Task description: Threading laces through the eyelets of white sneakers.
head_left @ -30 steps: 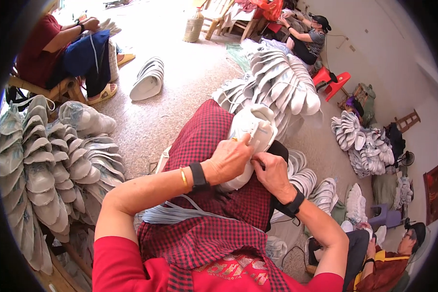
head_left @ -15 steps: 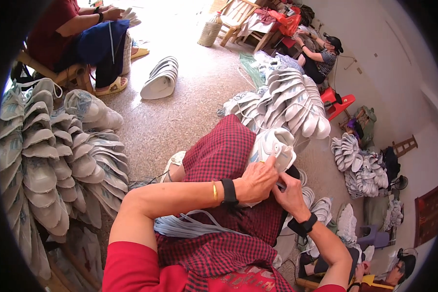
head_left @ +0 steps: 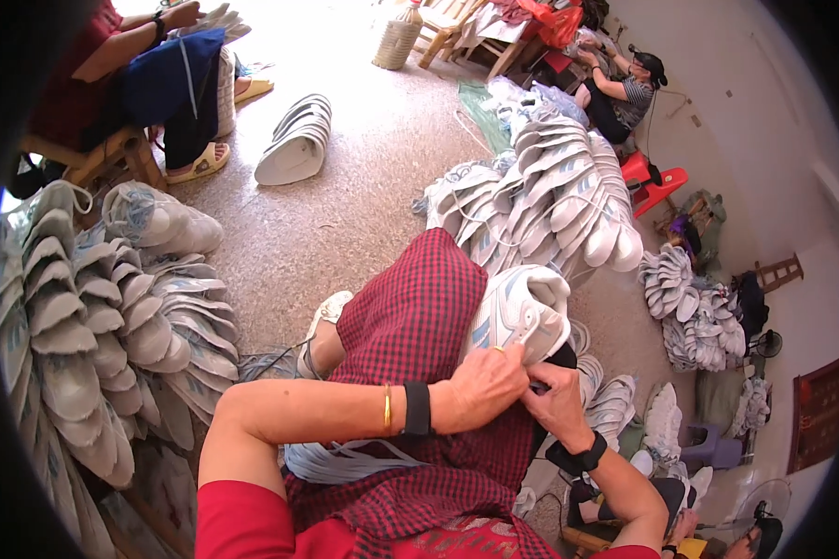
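Observation:
A white shoe upper with pale blue stripes rests over my knee on a red-and-black checked apron. My left hand is closed at the upper's near end, its fingers gripping the eyelet edge. Right beside it, my right hand is closed in a pinch, fingertips almost meeting the left ones. What the right fingers hold is too small and hidden to make out. Across my lap lies a bundle of light blue laces.
Stacked shoe uppers rise at my left, and another large heap lies ahead. A short stack stands on the floor. One co-worker sits at far left, another far right, near a red stool.
My left hand has moved down slightly from the eyelets to the upper's near end, its raised index finger now lowered. The upper sits a little lower in view. My right hand stays close by.

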Available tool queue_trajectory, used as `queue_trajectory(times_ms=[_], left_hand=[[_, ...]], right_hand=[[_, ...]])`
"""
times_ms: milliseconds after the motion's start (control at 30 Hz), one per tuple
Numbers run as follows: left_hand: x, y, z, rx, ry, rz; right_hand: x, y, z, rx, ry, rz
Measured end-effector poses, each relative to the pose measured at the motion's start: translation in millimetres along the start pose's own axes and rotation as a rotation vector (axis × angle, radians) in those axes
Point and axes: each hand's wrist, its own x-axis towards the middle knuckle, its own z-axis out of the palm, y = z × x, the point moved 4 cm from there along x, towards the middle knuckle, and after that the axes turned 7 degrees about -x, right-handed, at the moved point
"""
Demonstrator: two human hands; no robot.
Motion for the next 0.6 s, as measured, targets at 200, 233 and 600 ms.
queue_trajectory(times_ms=[200,233,600], left_hand=[[-3,-3,-4,0.002,-0.058,0.019],[-3,-5,-9,-0.028,-0.048,0.027],[-161,-297,-163,0.481,0.423,-0.531]], right_hand=[[3,-2,6,0.020,0.002,0.043],[4,0,6,0.024,-0.015,0.046],[7,6,-6,0.027,-0.053,0.162]])
